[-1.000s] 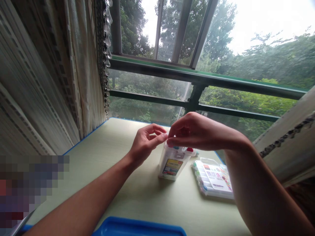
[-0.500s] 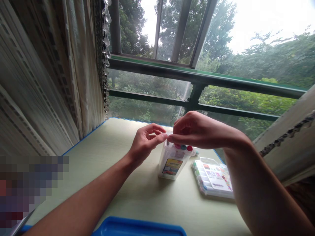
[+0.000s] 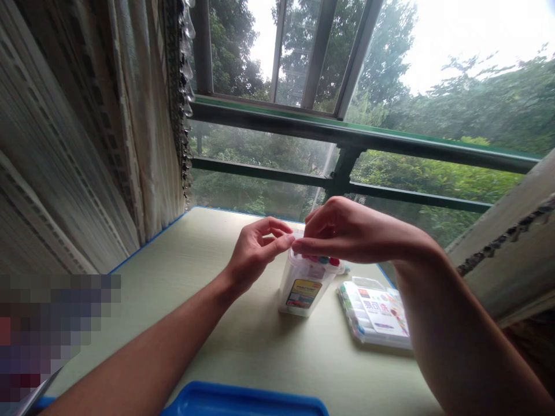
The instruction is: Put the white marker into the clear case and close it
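A clear plastic marker container with a yellow label stands upright on the table. Several coloured marker ends, pink, teal and red, show at its top under my right hand. That hand arches over the opening, its thumb along the near side and its fingers curled; whatever is between them is hidden. My left hand is at the container's left rim, thumb and fingertips closed together on the edge. The two thumb tips nearly meet there.
A flat clear case with a printed label lies right of the container, partly behind my right forearm. A blue tray sits at the near edge of the pale table. Curtains hang on both sides, with a window and green railing beyond.
My right hand has shifted very slightly left and lower over the container's opening. My left hand and the container stay where they were.
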The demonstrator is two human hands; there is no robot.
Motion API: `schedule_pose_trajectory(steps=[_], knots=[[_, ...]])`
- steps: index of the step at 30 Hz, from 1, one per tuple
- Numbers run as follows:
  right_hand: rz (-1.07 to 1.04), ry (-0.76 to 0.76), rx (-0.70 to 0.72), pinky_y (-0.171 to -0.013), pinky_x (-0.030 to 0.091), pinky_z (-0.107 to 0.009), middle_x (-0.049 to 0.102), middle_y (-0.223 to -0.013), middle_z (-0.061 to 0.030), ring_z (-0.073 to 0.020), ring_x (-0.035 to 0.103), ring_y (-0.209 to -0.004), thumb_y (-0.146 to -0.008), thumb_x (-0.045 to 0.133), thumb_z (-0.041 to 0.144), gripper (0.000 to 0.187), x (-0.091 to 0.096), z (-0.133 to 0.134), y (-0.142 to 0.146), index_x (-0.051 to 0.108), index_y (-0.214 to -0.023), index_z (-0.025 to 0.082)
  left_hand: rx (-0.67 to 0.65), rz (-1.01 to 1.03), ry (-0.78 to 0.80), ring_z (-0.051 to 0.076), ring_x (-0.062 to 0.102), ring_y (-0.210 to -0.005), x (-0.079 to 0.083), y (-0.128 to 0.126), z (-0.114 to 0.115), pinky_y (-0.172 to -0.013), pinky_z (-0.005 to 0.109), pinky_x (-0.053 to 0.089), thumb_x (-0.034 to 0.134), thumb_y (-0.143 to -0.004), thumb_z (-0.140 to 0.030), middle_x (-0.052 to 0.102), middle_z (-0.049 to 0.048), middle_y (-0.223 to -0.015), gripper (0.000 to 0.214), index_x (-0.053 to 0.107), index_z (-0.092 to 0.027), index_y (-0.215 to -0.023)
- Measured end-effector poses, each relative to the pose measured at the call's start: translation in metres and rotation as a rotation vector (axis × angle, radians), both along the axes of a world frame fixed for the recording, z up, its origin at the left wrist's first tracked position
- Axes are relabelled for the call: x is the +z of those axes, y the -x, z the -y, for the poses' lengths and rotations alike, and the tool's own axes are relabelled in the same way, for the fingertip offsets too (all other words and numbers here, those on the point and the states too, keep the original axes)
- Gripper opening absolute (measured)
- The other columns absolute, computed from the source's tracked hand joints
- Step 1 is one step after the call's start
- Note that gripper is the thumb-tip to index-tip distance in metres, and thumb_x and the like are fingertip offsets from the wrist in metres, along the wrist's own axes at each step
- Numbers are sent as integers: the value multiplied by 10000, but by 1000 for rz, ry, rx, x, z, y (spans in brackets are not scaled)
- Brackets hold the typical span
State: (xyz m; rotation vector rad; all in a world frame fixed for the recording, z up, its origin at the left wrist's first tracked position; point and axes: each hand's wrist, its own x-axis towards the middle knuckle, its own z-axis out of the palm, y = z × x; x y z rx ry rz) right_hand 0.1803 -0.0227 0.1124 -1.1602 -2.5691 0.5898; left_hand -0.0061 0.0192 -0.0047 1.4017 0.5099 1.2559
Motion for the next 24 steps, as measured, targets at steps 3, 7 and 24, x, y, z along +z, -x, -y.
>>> schedule_pose_trajectory(steps=[3, 7, 24], knots=[[-9, 6, 4, -436, 292, -206, 570, -590, 1, -77, 424, -523, -912, 710, 508, 452, 0, 0, 0, 751, -718, 101, 1, -6, 0, 47, 417, -509, 0, 0, 0, -487, 206, 299, 850, -713, -355, 637, -31, -710, 276, 714, -167, -862], [-34, -6, 11, -445, 316, -184, 554, -576, 22, -69, 434, -516, -912, 728, 460, 369, 1, 1, 1, 779, -807, 110, 0, -8, 0, 44, 412, -512, -1, 0, 1, -489, 203, 302, 852, -734, -365, 621, -33, -702, 277, 713, -162, -860], [-28, -8, 15, -435, 284, -199, 501, -569, 34, -69, 392, -519, -921, 714, 456, 398, 1, 0, 1, 735, -736, 104, -9, -6, -10, 42, 420, -512, 0, -1, 0, -478, 194, 297, 864, -729, -361, 622, -32, -699, 277, 721, -162, -859]])
